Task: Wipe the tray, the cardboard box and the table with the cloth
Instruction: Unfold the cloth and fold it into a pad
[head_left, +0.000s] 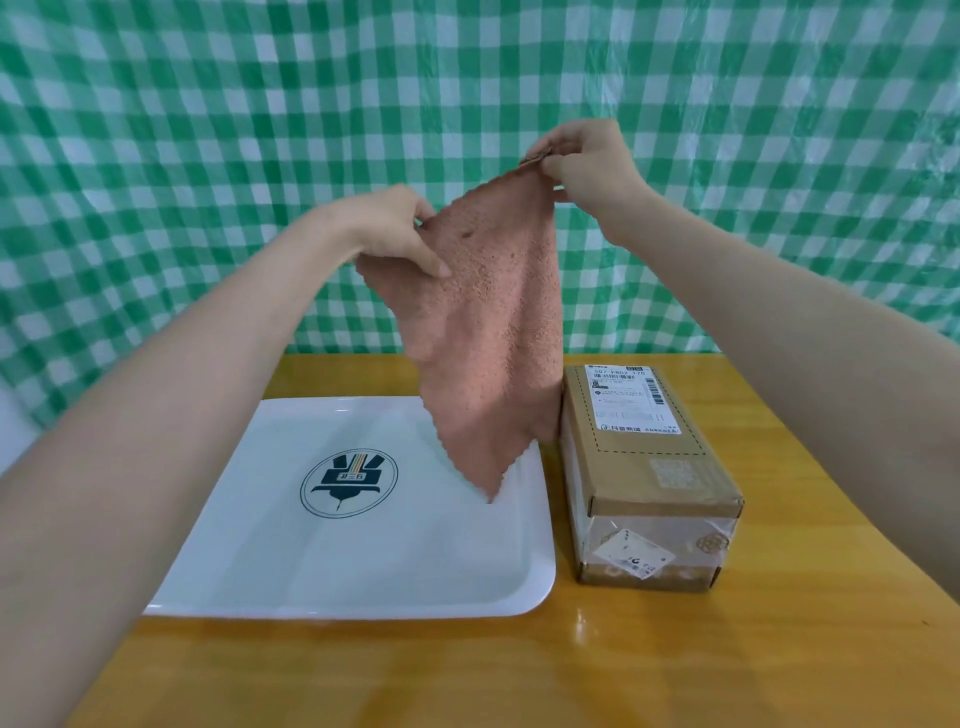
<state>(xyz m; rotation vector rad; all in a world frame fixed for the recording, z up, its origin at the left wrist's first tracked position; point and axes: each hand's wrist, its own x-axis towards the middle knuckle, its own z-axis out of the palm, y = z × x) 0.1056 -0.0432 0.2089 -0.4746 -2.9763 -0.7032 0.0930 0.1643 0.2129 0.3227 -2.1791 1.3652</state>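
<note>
A pink terry cloth (488, 332) hangs in the air above the table, held up by both hands. My left hand (392, 231) pinches its left edge. Higher up, my right hand (587, 161) pinches the top corner. The cloth's lowest corner dangles over the right part of a white tray (363, 566), which has a dark round logo in its middle. To the right of the tray stands a cardboard box (649, 473) with a shipping label on top and clear tape round its near end. Both rest on the yellow wooden table (519, 670).
A green and white checked sheet (208, 156) hangs behind the table as a backdrop. The table's right edge runs diagonally past the box, and bare wood lies in front of the tray and box.
</note>
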